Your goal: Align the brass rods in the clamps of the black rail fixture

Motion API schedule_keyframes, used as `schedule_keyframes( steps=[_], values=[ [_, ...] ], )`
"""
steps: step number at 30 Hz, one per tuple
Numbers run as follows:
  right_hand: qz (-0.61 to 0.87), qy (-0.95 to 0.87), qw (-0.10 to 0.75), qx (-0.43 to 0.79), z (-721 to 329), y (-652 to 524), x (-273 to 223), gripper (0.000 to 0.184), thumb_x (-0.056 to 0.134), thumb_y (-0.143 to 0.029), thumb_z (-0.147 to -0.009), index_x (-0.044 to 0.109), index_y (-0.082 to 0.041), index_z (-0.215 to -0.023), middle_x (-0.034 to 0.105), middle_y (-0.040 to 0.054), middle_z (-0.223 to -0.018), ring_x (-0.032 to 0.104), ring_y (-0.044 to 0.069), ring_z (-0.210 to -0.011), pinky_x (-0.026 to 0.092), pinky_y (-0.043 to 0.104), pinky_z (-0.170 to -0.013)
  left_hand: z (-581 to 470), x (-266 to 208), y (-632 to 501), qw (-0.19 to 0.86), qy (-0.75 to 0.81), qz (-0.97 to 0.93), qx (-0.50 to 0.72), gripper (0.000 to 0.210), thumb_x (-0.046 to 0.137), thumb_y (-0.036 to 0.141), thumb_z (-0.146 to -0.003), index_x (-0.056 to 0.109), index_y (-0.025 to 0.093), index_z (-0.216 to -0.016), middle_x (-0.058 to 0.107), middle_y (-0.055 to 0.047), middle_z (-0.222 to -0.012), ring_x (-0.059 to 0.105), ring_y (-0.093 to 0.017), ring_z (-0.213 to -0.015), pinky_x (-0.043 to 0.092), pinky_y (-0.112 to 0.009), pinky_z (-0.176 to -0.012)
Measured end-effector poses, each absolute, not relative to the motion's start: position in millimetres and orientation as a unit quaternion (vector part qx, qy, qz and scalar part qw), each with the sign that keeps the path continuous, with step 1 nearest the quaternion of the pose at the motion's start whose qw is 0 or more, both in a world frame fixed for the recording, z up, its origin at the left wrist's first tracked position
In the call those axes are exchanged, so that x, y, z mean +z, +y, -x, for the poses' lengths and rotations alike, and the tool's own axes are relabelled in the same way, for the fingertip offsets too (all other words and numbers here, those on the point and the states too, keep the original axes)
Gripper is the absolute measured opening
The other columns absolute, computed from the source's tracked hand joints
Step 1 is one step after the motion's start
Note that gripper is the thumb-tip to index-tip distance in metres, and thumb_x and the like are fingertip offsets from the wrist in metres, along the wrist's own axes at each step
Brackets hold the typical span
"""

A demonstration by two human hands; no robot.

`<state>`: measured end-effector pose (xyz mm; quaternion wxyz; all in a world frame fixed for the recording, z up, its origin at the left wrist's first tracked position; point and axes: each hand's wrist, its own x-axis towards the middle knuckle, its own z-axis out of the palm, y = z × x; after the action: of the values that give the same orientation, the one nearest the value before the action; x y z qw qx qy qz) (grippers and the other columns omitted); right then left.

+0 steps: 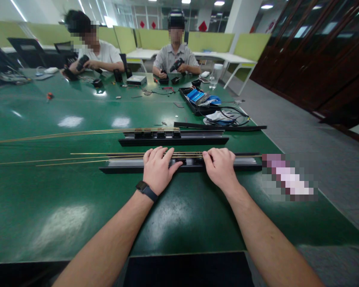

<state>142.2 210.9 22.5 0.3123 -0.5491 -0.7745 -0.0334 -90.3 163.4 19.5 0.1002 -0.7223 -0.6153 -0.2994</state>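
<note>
Nearer channel [191, 168] lengthwise left-to-right

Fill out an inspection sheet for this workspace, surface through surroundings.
Surface: green table, glossy, with light reflections.
Job's things: near dark channel and far dark channel; thin brass-coloured rods lie along each.
Clutter: black tray holding blue items; dark strip; white bundle.
Hands: left hand and right hand both on the near channel and its rods; exact grips unclear.
Cables: black cable looped by the white bundle.
Surroundings: two people across the table, each holding a dark tool; green partitions behind.
</note>
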Motion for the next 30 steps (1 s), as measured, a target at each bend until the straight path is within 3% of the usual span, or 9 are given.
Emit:
schedule_keyframes(
  steps=[30],
  values=[
    [0.551, -0.772, 0.315, -0.03, -141.9, 208.5, 26.5, 0.033, 0.044, -0.041, -0.105, 0.058, -0.023, -0.081, 0.068, 0.0046, -0.083, 0.053, 0.024, -0.091, 0.029, 0.041, -0.088, 90.5, 19.5, 162.9, 0.089, -0.618, 0.722, -0.298, 0.047, 0.064, 0.052, -0.096, 0.067, 0.024, -0.134, 0.07, -0.012, -0.132, 0.057, -0.032, -0.133, 0.033, -0.052, -0.116]
  ],
)
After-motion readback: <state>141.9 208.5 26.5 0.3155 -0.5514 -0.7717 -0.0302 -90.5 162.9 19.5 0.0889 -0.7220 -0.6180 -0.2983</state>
